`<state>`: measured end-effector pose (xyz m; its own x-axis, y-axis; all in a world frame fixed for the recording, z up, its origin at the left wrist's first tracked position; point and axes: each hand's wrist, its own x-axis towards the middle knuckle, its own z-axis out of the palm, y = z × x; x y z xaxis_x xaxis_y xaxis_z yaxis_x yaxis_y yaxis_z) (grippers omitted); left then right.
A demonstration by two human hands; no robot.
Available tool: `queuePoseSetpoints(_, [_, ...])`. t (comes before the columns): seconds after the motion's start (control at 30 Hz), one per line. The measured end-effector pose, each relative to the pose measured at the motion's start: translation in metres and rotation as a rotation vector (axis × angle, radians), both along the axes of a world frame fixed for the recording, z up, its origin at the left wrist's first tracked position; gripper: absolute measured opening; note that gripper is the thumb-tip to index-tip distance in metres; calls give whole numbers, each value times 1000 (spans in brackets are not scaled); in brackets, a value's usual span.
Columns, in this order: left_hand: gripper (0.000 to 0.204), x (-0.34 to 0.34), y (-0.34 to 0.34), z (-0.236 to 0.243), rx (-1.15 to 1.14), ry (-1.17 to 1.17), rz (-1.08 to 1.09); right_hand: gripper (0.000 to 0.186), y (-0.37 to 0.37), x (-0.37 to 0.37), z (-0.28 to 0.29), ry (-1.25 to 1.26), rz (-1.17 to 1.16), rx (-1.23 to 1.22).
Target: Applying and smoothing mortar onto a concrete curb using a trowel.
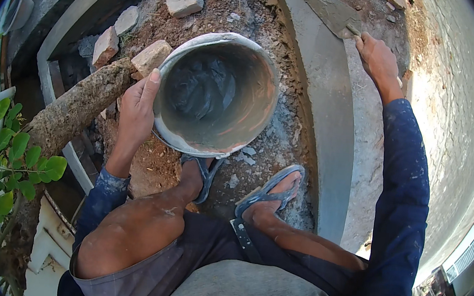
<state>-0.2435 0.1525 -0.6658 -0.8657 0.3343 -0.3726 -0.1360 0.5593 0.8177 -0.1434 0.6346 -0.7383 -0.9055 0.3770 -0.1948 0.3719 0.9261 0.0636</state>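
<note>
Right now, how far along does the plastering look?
Done: part of the curb has a smooth grey coat. In hand: right hand holds the trowel on it; left hand grips the bucket, mortar inside. Left: the rough, dusty surface right of the curb, apparently.

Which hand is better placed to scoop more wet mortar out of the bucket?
Probably the right hand: it holds the mortar-smeared steel trowel. The left hand grips the rim of the round grey mortar bucket.
</note>
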Motion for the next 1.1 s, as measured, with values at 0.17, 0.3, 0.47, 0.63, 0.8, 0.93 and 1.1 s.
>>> queuePoseSetpoints(0.17, [55, -2, -7, 2, -14, -10, -12, 38, -11, 59, 25, -93, 17, -225])
queuePoseSetpoints(0.3, [55, -2, -3, 3, -12, -7, 12, 36, -33, 113, 36, -235, 49, -290])
queuePoseSetpoints(0.47, [55, -3, -1, 0, 7, 13, 3, 35, -24, 109, 14, -248, 60, -269])
queuePoseSetpoints(0.63, [54, -1, -6, 2, -13, 17, 10, 35, -7, 103, 17, -153, -1, -184])
queuePoseSetpoints(0.8, [53, 1, -1, 4, 1, 15, 17, 33, -16, 119, 21, -308, 220, -227])
queuePoseSetpoints(0.93, [52, -1, 1, -2, 15, 25, -8, 34, 5, 96, 3, -266, 244, -173])
queuePoseSetpoints(1.1, [53, 2, -1, 3, 40, -9, 21, 34, 13, 67, 4, -168, 167, -140])
